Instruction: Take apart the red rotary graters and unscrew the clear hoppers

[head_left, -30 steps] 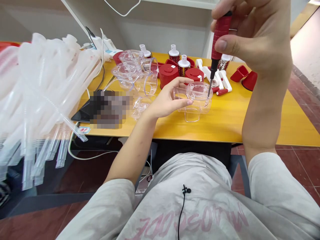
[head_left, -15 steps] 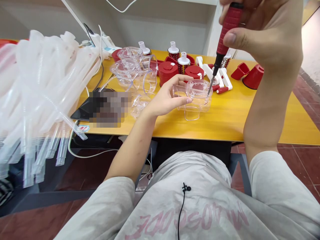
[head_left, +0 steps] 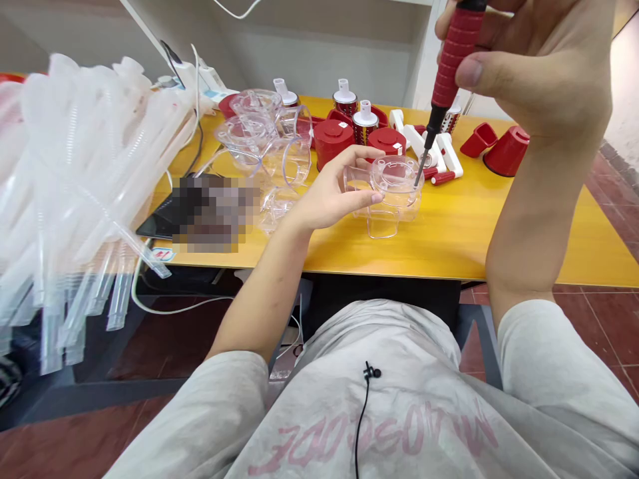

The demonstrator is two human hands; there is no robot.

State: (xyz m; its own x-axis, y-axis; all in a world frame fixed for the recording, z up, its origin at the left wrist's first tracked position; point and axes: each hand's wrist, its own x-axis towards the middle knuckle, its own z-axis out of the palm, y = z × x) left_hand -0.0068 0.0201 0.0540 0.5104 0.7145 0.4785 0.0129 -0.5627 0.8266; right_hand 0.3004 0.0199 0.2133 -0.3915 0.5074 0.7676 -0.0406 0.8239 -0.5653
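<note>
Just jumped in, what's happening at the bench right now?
A seated person is working at a yellow table. Their left hand grips a clear plastic housing standing on the table. Their right hand holds a red-handled screwdriver nearly upright, with its tip down at the housing's round top. Behind it lie more clear housings and red caps. A bundle of clear tubes fills the left.

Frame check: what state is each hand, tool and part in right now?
left hand: gripping the clear housing.
right hand: closed around the screwdriver handle.
screwdriver: nearly upright, tip at the housing's top rim.
clear housing: resting on the yellow table.
red container: upright on the table.
</note>
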